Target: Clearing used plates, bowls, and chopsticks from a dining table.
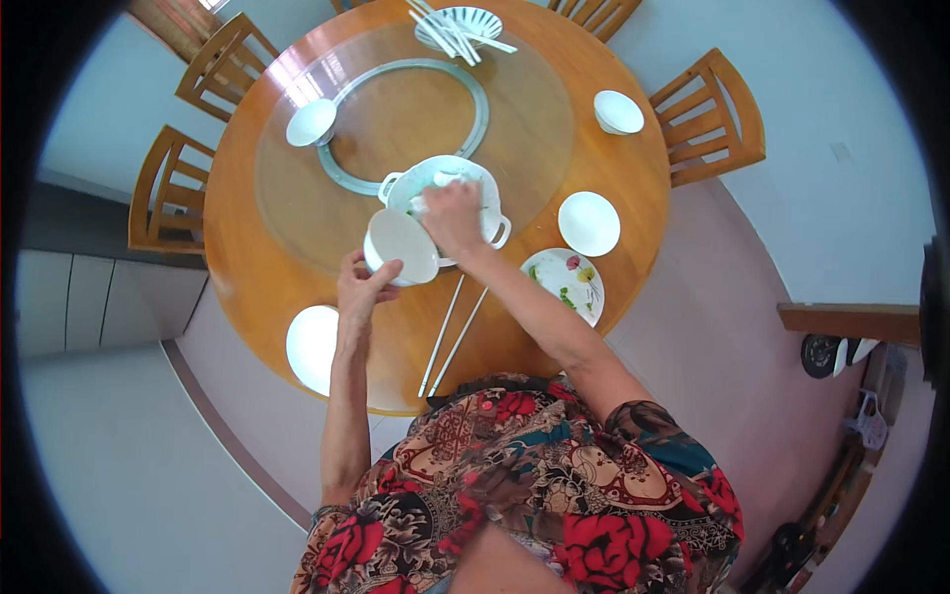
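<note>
My left hand (365,286) grips the rim and side of a white bowl (404,249), tilted beside a large two-handled serving bowl (486,178). Over that serving bowl is my right hand (453,215), its fingers down near a white spoon-like piece (449,178) and some green bits; what the fingers touch is hidden. A pair of chopsticks (443,334) lies on the table near my body. To their right, partly behind my right forearm, a floral plate (549,267) holds green scraps. A white dish (312,345) sits left of my left forearm.
The round wooden table (241,252) carries a glass turntable (527,96). White bowls stand at its left (312,122), right (588,223) and far right (618,111). A striped bowl (482,22) at the far side has several chopsticks (464,44) across it. Wooden chairs (712,122) surround the table.
</note>
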`<state>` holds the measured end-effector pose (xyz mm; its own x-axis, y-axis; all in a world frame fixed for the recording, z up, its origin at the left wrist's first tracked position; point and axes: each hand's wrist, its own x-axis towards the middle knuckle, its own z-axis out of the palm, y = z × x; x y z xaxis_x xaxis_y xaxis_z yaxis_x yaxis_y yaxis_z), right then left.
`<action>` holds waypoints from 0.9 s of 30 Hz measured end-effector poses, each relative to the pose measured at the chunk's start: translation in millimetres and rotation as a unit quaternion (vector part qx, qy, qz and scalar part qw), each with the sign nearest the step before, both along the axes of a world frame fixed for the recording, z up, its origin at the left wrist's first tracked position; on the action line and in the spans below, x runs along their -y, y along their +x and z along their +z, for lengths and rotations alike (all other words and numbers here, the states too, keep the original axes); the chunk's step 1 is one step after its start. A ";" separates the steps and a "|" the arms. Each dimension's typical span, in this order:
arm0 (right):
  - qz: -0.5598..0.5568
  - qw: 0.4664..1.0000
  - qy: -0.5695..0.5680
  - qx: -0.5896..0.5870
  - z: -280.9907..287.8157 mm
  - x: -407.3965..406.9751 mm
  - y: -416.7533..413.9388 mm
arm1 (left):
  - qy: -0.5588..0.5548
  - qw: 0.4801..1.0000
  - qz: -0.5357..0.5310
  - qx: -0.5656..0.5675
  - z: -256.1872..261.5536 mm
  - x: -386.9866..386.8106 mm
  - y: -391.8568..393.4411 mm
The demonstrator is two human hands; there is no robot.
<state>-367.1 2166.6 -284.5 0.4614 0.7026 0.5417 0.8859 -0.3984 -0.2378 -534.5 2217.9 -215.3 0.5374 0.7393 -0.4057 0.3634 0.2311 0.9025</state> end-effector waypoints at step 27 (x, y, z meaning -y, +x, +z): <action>0.009 0.907 0.102 -0.409 -5.3 52.0 5.9 | 0.300 0.930 -0.006 -0.211 -48.6 -47.9 -171.6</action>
<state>-361.2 2114.5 -289.8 0.7569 0.6375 0.1438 0.3864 -0.2591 -0.8852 -706.1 2265.7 -263.8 0.4337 0.8957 -0.0984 0.7137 -0.2748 0.6443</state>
